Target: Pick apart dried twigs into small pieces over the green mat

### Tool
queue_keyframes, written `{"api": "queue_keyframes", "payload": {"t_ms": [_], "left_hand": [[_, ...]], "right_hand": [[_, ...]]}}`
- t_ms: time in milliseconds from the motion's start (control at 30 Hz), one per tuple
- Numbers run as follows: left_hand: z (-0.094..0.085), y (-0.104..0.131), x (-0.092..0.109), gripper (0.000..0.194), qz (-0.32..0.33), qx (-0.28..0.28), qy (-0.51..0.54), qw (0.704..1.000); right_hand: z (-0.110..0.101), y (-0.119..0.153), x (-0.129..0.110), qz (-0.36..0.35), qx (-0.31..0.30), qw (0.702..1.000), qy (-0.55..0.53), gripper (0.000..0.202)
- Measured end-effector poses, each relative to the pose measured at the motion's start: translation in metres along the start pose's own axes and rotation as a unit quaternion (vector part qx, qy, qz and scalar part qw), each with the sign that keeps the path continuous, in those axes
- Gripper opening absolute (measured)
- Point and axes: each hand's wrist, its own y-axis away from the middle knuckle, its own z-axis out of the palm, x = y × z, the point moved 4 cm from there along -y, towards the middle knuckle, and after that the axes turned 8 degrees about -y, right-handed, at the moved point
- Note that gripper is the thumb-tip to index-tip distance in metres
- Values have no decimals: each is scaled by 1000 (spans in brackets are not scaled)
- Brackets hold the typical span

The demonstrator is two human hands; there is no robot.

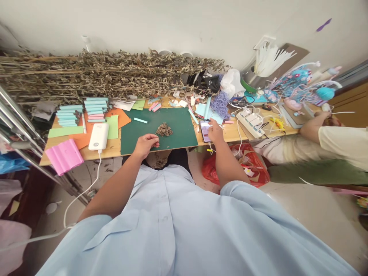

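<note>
The left hand (146,145) was curled closed beside dry leaves (164,130) heaped on the green mat (184,126); well apart, the right hand (215,132) was held open at the phone (205,130). The leaves, likely light and crumbly, were best scooped low.

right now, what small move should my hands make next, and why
I'd probably bring the right hand back from the smartphone to the crumbled dried leaves: they sit loose on the green mat, the left hand is already beside them, and the right is off at the phone.
</note>
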Motion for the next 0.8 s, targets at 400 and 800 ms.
{"api": "queue_keyframes", "payload": {"t_ms": [400,800], "left_hand": [[-1,0,-1,33,1,-10,-2,1000],[0,-6,-4,38,3,15,57,998]], "right_hand": [[6,1,-30,37,40,998,-22,57],[154,85,-199,-132,-114,944,-281,27]]}}
